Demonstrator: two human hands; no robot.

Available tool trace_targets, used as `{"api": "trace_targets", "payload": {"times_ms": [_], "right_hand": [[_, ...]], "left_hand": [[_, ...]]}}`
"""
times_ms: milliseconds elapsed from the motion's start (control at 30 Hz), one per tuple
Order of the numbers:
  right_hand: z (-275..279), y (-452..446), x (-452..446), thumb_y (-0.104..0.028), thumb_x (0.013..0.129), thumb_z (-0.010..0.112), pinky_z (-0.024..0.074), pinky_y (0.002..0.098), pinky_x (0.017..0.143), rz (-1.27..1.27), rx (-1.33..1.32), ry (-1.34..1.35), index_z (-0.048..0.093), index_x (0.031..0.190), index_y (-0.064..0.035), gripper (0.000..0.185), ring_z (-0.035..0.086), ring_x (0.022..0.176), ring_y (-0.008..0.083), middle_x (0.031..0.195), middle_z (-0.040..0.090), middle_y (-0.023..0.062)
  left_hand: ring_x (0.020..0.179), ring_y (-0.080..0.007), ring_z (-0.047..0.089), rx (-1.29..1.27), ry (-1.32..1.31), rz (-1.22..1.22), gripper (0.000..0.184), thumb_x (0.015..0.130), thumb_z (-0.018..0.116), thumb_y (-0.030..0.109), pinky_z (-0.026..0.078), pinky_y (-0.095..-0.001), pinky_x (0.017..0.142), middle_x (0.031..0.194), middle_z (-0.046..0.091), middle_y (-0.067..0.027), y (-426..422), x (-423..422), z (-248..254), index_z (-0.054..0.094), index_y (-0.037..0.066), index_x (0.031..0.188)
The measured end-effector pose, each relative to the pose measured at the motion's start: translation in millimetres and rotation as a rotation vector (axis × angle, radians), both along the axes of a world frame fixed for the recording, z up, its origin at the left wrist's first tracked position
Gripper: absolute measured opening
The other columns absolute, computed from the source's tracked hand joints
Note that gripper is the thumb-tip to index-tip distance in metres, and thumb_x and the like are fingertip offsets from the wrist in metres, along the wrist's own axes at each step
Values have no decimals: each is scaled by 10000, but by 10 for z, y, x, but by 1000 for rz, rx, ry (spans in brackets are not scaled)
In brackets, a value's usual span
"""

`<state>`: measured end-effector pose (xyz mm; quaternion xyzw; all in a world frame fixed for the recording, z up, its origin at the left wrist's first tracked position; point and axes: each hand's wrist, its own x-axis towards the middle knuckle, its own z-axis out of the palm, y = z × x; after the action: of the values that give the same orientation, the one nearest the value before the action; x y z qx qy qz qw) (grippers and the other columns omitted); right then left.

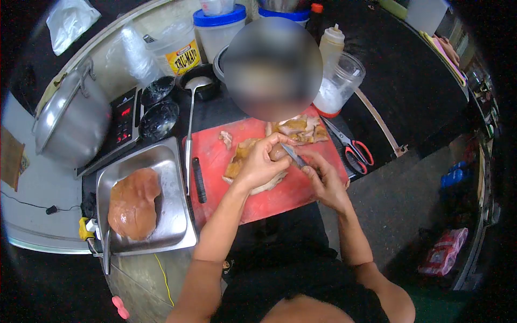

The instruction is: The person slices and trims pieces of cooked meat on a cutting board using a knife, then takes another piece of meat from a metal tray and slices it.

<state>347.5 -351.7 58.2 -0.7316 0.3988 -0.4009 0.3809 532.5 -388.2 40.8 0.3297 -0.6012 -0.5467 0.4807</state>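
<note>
My right hand (327,184) is closed round a small knife (293,156), its blade angled up toward my left fingers. My left hand (262,162) is closed on a small rounded brownish piece of meat (278,152), partly hidden by the fingers; the blade meets or nearly meets it. Under my left hand, a flat yellowish-brown slab of meat (233,168) lies on the red cutting board (245,211). Behind it rests another flat, pale-edged meat piece (304,129). A small scrap (225,139) sits at the board's far left.
Left of the board stands a metal tray (175,218) with a large brown meat piece (134,202). A ladle (189,140) and black-handled utensil (199,180) lie near the board's left side. Red-handled scissors (356,156) lie right. A lidded pot (75,118) stands far left.
</note>
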Motion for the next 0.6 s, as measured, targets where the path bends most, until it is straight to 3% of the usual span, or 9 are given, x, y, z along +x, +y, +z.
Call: {"api": "trace_targets", "payload": {"times_ms": [133,200,267,400,433,600], "right_hand": [[33,17,-40,8,902,490,426,277,907,-134,62,-27,517,1214,-11,313,556,1053,156,1143,582,121],[23,15,-139,4,908,485,435,278,889,-228,51,-44,508,1226,-16,319,565,1026,165,1128,585,113],[53,52,-296,-12,918,483,442,264,814,-247,20,-107,485,1229,-26,312,551,917,136,1035,580,82],[-31,283,-802,-64,939,482,409,239,631,-360,214,-136,415,1213,-52,282,473,725,79,871,517,17],[53,383,-853,-96,938,494,356,220,542,-399,336,-143,383,1107,-83,203,436,653,52,780,460,-12],[-237,665,-1016,-121,948,461,299,209,419,-392,443,-219,346,987,-111,122,394,494,57,693,453,-11]], "left_hand": [[931,-101,601,130,-44,16,382,755,590,-80,503,-246,820,1026,623,-45,56,-5,66,543,16,1122],[929,-109,609,55,6,20,408,758,591,-81,512,-255,802,1032,626,-51,33,-7,50,536,23,1149],[909,-117,622,45,34,32,439,763,586,-87,521,-259,779,1018,634,-55,39,-15,56,522,31,1182],[842,-107,632,100,142,76,461,779,575,-93,515,-230,708,955,644,-52,21,7,101,500,47,1212],[842,-98,625,139,150,93,456,778,574,-97,512,-224,710,964,635,-44,38,15,174,506,52,1203],[794,-84,621,156,118,130,439,804,581,-82,511,-219,666,915,635,-36,23,38,198,496,56,1211]]}}
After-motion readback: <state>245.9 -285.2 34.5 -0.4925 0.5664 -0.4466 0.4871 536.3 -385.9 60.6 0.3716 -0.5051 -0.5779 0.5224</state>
